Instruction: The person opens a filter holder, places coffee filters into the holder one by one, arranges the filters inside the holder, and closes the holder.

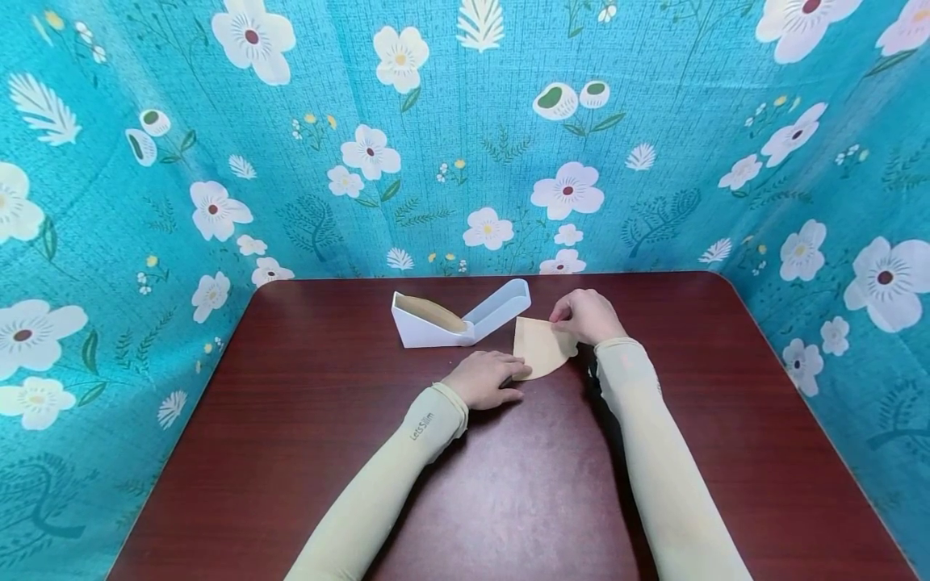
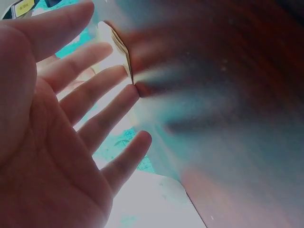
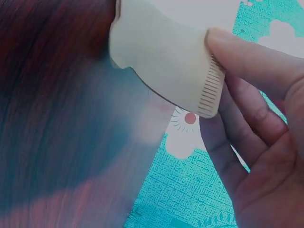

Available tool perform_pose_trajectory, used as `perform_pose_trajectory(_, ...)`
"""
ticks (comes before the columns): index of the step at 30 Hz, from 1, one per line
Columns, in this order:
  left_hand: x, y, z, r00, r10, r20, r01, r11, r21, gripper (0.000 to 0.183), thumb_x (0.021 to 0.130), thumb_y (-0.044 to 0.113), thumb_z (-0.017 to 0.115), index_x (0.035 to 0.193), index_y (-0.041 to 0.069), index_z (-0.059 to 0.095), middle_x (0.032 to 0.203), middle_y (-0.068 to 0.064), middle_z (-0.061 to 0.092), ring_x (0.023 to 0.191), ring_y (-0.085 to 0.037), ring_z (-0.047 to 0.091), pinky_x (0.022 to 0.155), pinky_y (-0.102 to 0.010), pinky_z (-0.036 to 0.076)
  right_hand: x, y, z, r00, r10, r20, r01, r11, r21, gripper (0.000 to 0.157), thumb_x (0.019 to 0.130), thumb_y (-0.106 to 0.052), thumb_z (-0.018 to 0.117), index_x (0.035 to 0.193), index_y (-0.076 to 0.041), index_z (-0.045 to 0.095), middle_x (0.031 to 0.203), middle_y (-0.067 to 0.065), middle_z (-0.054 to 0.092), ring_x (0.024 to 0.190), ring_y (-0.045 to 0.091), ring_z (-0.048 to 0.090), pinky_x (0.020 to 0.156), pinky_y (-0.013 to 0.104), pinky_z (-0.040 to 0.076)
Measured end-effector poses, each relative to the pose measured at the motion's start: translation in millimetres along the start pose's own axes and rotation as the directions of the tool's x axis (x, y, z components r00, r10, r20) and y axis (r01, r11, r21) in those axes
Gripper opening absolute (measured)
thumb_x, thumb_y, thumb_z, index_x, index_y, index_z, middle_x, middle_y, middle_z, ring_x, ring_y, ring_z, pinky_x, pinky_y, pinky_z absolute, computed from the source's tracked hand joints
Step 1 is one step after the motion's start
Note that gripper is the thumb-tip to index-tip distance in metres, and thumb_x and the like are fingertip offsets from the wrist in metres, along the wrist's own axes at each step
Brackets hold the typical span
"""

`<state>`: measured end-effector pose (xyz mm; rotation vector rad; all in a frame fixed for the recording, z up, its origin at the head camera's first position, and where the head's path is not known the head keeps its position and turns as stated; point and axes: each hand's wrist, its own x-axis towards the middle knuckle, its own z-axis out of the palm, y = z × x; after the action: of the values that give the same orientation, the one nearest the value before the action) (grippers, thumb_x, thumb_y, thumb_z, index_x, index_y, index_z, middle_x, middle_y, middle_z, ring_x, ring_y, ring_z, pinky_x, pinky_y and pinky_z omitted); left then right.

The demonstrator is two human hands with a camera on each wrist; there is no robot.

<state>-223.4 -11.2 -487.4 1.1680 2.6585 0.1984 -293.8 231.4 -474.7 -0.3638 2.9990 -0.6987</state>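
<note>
The right hand point(image 1: 592, 315) pinches a cream, fan-shaped paper filter point(image 1: 540, 349), which sits just to its left. The left hand point(image 1: 483, 380), fingers spread, is at the filter's near left edge.

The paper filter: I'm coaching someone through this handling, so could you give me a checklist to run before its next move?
1. Right hand grip on the paper filter: ok; it pinches the edge.
2. Left hand placed at the filter: ok; fingertips are at its edge.
3. Left hand bearing any of the filter's weight: cannot tell.
4. Lid open: ok; it leans up and away from the white box.
5. Brown paper in the box: ok, present; its count cannot be told.
</note>
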Motion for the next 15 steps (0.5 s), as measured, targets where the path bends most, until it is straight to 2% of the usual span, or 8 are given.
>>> perform_pose_trajectory(6,0.1,-0.5,0.7,1.0,-0.007,0.002,0.007,1.0,0.003,0.049,0.102,0.04,0.064,0.147,0.022,0.059,0.155,0.001,0.054,0.144,-0.018,0.051,0.119,-0.038,0.039,1.1,2.9,3.3,1.0,-0.012,0.02,0.01,0.997,0.07,0.004,0.084,-0.008,0.084,0.087,-0.009,0.081,0.082,0.005,0.077,0.078,0.022,0.067,0.076,0.042,0.054)
perform_pose_trajectory(10,0.9,-1.0,1.5,1.0,-0.009,0.007,0.009,1.0,0.01,0.049,0.102,0.041,0.064,0.148,0.022,0.059,0.156,0.001,0.054,0.144,-0.017,0.05,0.119,-0.037,0.038,0.6,4.5,3.5,1.0,-0.015,0.0,0.015,0.998,0.069,0.005,0.082,-0.008,0.086,0.081,-0.009,0.081,0.078,0.003,0.078,0.077,0.022,0.068,0.074,0.04,0.054)
perform_pose_trajectory(15,1.1,-1.0,1.6,1.0,-0.018,0.015,0.018,1.0,0.009,0.05,0.102,0.041,0.064,0.149,0.023,0.058,0.157,0.001,0.052,0.146,-0.017,0.048,0.12,-0.038,0.037,-0.1,4.0,1.5,1.0,0.003,0.017,-0.004,0.998,0.06,0.005,0.083,-0.008,0.086,0.08,-0.009,0.081,0.078,0.004,0.078,0.077,0.023,0.068,0.073,0.04,0.056)
